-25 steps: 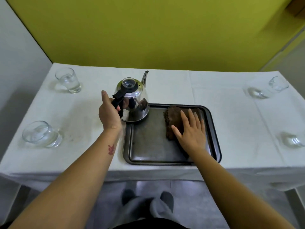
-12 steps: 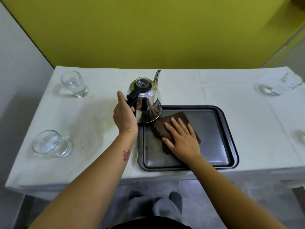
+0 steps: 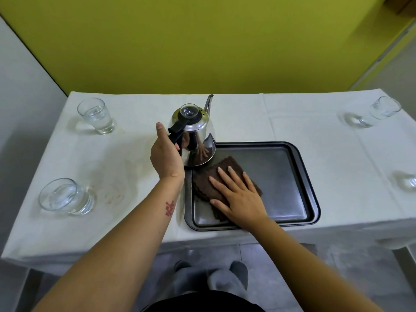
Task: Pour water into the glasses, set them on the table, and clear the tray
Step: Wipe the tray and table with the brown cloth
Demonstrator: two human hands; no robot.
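A shiny steel kettle (image 3: 198, 129) with a black handle hangs just above the far left corner of the dark metal tray (image 3: 290, 176), held by my left hand (image 3: 165, 154). My right hand (image 3: 238, 197) lies flat, fingers spread, on a brown cloth (image 3: 209, 183) at the left side of the tray. Glasses of water stand on the white tablecloth: one at the far left (image 3: 95, 114), one at the near left (image 3: 64, 197), one at the far right (image 3: 373, 112) and one at the near right edge (image 3: 405, 181).
The table (image 3: 135, 167) meets a yellow-green wall at its far edge and a white wall on the left. Faint stains mark the cloth left of the tray. My feet in grey socks (image 3: 213, 275) show on the tiled floor below the near edge.
My right hand has slid the brown cloth from the middle of the tray to its left side. The kettle is lifted off the tray's corner in my left hand.
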